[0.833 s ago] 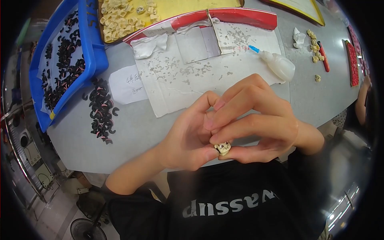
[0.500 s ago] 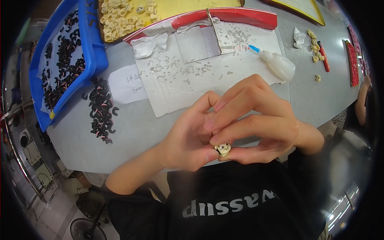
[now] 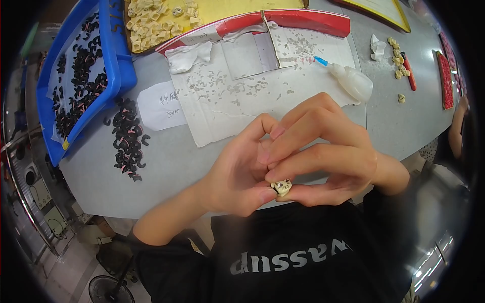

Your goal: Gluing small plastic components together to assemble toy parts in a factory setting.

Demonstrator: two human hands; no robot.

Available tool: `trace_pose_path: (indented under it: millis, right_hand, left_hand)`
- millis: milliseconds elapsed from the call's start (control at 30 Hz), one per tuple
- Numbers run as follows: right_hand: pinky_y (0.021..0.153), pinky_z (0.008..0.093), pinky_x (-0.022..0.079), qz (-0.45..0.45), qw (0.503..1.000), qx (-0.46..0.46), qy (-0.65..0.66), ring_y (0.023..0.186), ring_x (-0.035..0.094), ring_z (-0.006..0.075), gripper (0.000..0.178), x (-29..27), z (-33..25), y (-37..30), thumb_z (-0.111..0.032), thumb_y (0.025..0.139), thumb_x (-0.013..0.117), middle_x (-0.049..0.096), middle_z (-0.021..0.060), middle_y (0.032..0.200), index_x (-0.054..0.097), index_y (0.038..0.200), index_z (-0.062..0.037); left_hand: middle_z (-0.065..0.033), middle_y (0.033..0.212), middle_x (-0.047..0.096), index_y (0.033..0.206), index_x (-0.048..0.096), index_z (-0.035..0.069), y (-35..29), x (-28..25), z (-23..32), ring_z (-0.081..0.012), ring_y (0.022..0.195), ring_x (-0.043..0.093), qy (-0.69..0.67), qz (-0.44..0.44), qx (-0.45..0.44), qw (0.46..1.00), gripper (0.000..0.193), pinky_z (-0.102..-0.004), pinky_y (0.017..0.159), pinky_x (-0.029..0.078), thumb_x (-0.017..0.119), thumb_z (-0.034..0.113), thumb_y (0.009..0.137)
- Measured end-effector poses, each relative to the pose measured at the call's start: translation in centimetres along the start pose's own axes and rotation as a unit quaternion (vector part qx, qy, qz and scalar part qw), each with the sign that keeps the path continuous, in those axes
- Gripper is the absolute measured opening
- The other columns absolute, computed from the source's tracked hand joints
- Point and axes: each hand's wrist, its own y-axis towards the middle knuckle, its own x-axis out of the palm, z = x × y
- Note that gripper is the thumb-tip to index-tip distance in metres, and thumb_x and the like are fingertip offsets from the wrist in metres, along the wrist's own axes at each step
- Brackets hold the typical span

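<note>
A tiny cream-coloured animal-head piece [image 3: 283, 187] with dark markings is pinched close to my body, above the table's near edge. My right hand [image 3: 328, 151] grips it between the thumb below and a finger above. My left hand [image 3: 240, 174] is curled against the other side, its thumb tip pressing at the piece. A dark bit shows where that thumb meets it; its shape is mostly covered. The fingertips of both hands meet above the piece.
To the left, black curved pieces [image 3: 129, 139] lie heaped beside a blue tray [image 3: 124, 70] of similar ones. Ahead are a yellow tray [image 3: 227, 15] of cream pieces, a flattened carton [image 3: 212, 126] with scattered bits, and a blue-tipped squeeze bottle [image 3: 356, 85]. A red-handled tool [image 3: 409, 73] lies right.
</note>
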Motion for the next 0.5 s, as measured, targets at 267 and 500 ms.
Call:
trace_pose_path:
  millis: [267,500]
  right_hand:
    - [0.07,0.0284,0.041,-0.003,1.0,0.004,0.0,0.08,0.052,0.0211,0.021,0.05,0.0,-0.05,-0.016,0.065,0.071,0.061,0.0055,0.091,0.067,0.082,-0.0055]
    - [0.07,0.0283,0.04,-0.001,1.0,0.003,-0.006,0.081,0.054,0.0207,0.021,0.19,0.03,-0.05,-0.017,0.066,0.072,0.061,0.0044,0.089,0.066,0.083,-0.0061]
  left_hand:
    - [-0.0038,0.091,0.043,0.105,0.029,0.007,0.02,0.11,-0.07,-0.0068,0.081,0.047,0.024,0.014,0.011,1.0,0.048,-0.021,0.066,0.04,0.052,-0.011,0.067]
    - [-0.0028,0.09,0.042,0.102,0.03,0.007,-0.08,-0.18,-0.47,-0.0058,0.08,0.046,-0.004,0.004,0.022,1.0,0.046,-0.0205,0.066,0.039,0.056,-0.004,0.066]
